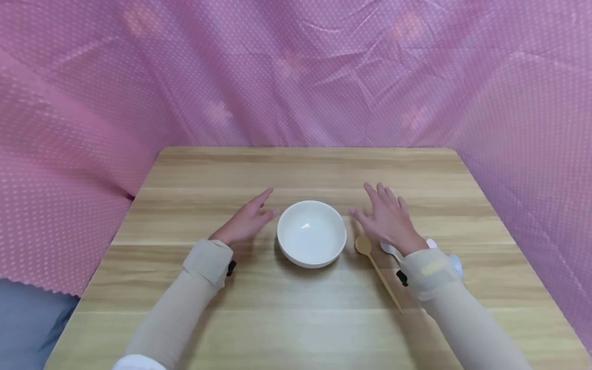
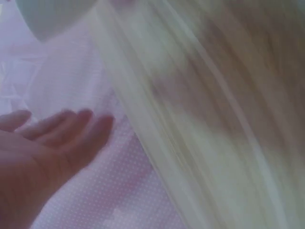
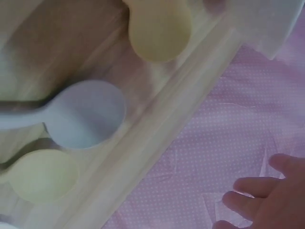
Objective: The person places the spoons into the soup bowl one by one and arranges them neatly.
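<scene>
- on the wooden table (image 1: pixel 300 169), saw a white bowl (image 1: pixel 311 234), upright near the middle, between both hands.
- found the left hand (image 1: pixel 246 222) just beside the bowl, with fingers straight and thumb held apart; could not tell about contact at the rim.
- found the right hand (image 1: pixel 387 222) on the opposite side, apart from the bowl, with fingers spread.
- noticed a tan spoon (image 1: pixel 364 245) near the right hand, with its handle toward the near edge.
- just beside it, saw a pale spoon (image 1: pixel 389 248), partly hidden beneath the same hand.
- in the right wrist view, made out a yellowish spoon (image 3: pixel 44 175).
- behind the table, saw pink dotted cloth (image 1: pixel 296 92).
</scene>
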Action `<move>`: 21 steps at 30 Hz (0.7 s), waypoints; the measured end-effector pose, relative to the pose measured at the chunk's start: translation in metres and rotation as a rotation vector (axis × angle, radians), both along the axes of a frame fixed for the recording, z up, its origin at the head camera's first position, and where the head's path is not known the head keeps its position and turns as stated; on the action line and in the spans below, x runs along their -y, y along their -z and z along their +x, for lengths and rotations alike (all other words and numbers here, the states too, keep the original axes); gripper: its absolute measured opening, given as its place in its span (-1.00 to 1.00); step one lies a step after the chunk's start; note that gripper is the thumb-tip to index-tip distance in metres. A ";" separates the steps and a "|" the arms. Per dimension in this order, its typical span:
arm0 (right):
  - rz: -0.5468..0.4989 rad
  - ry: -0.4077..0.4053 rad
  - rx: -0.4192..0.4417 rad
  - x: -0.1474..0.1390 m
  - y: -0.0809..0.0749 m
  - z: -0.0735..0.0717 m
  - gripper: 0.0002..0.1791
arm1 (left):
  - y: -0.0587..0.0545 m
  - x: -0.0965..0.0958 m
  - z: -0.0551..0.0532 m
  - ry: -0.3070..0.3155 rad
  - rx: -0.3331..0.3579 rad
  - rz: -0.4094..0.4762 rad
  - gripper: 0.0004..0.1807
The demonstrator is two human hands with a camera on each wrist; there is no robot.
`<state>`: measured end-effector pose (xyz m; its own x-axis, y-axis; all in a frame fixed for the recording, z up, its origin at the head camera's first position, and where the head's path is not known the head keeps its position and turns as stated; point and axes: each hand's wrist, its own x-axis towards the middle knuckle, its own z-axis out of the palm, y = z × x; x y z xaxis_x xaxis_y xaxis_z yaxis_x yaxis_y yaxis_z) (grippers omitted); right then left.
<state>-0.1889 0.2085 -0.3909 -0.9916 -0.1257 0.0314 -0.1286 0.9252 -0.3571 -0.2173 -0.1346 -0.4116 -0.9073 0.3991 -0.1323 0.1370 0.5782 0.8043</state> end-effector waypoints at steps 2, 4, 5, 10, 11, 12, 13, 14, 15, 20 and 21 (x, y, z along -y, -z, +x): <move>-0.010 -0.009 0.009 -0.002 -0.003 0.005 -0.08 | -0.001 -0.001 0.003 0.007 0.027 0.066 -0.19; -0.014 -0.014 0.020 -0.003 -0.005 0.009 -0.08 | -0.001 -0.002 0.006 0.003 0.037 0.109 -0.21; -0.018 -0.015 0.026 -0.004 -0.005 0.011 -0.08 | 0.000 -0.003 0.008 0.000 0.039 0.124 -0.22; -0.041 -0.011 0.033 -0.007 -0.003 0.017 -0.07 | -0.001 -0.004 0.016 -0.012 0.088 0.219 -0.29; -0.045 -0.010 0.031 -0.007 -0.003 0.019 -0.08 | -0.001 -0.005 0.017 -0.015 0.106 0.235 -0.29; -0.054 -0.011 0.027 -0.008 -0.002 0.020 -0.09 | -0.001 -0.006 0.018 -0.020 0.124 0.248 -0.30; -0.064 -0.013 0.022 -0.009 -0.002 0.021 -0.11 | 0.000 -0.006 0.020 -0.025 0.145 0.261 -0.31; -0.073 -0.015 0.015 -0.011 -0.001 0.022 -0.13 | 0.000 -0.007 0.021 -0.028 0.159 0.269 -0.30; -0.079 -0.018 0.005 -0.013 0.000 0.024 -0.16 | 0.002 -0.007 0.022 -0.028 0.172 0.269 -0.30; -0.120 -0.012 -0.031 -0.023 0.005 0.031 -0.30 | 0.013 -0.010 0.021 -0.033 0.185 0.282 -0.29; -0.127 -0.008 -0.029 -0.024 0.005 0.032 -0.31 | 0.014 -0.010 0.022 -0.031 0.188 0.286 -0.29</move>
<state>-0.1566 0.2325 -0.3960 -0.9890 -0.1267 0.0767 -0.1479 0.8715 -0.4676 -0.1956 -0.1243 -0.4257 -0.8900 0.4167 -0.1849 -0.0428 0.3274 0.9439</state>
